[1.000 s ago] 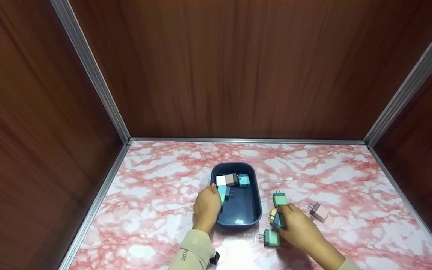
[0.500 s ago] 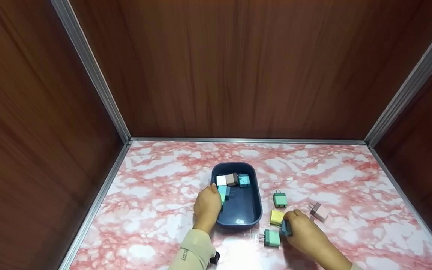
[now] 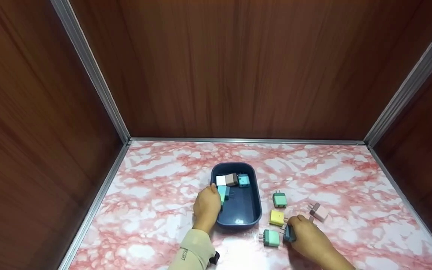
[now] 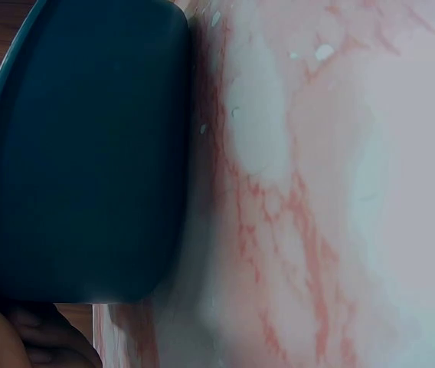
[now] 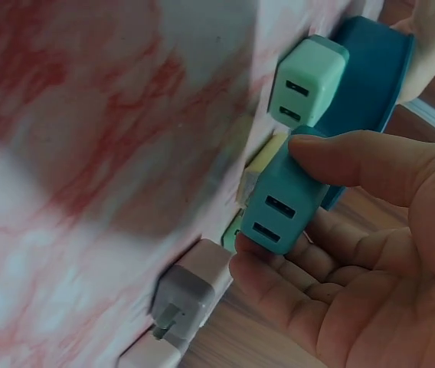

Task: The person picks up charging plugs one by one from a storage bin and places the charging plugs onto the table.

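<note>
My left hand [image 3: 207, 204] grips the left rim of a dark blue bin [image 3: 238, 221]; in the left wrist view the bin's outer wall [image 4: 87, 153] fills the left side, with curled fingers [image 4: 49, 337] under its edge. Between thumb and fingers, my right hand [image 3: 308, 237] pinches a blue USB charger [image 5: 282, 203], its two ports facing the right wrist camera. In the head view this charger's prongs point left, towards a green charger [image 3: 272, 238]. A yellow charger [image 3: 276, 217] lies just beyond it, and a second green charger [image 3: 279, 199] farther back.
Inside the bin are a white charger [image 3: 221, 180], a brown one [image 3: 231, 179], a light blue one [image 3: 243, 180] and others near my left hand. A pink charger [image 3: 320, 212] lies right of the yellow one. Wood-pattern walls [image 3: 238, 75] enclose the marbled table [image 3: 156, 225].
My right hand has drawn the blue charger right and nearer to me, away from the yellow charger, which now shows fully. The left hand and bin have stayed in place.
</note>
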`<control>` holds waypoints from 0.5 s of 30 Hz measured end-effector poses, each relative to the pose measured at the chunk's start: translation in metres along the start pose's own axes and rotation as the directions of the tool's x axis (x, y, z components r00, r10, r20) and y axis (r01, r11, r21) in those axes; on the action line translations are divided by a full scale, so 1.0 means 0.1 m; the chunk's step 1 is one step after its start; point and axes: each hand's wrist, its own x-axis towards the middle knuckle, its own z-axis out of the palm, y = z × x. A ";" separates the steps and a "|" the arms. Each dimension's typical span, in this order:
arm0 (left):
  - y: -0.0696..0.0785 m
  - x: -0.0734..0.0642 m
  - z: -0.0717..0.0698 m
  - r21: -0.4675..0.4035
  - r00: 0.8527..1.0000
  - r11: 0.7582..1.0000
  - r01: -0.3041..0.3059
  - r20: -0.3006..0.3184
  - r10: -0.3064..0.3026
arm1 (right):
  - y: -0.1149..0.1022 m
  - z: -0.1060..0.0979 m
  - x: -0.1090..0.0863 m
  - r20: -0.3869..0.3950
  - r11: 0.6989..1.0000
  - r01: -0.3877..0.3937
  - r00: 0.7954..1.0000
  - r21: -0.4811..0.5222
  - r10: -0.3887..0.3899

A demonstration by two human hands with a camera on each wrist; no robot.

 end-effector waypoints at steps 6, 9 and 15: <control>0.00 0.00 0.00 -0.006 1.000 1.000 -0.011 0.002 0.011 | 0.06 0.02 -0.01 0.024 1.000 -0.017 1.000 -0.021 0.018; 0.00 0.00 -0.01 -0.010 1.000 1.000 -0.007 0.009 0.007 | 0.08 0.03 -0.01 0.043 0.999 -0.020 0.999 -0.025 0.021; 0.00 0.00 -0.03 -0.018 1.000 1.000 0.003 0.027 -0.002 | 0.08 0.05 -0.02 0.063 0.999 -0.036 0.997 -0.020 0.038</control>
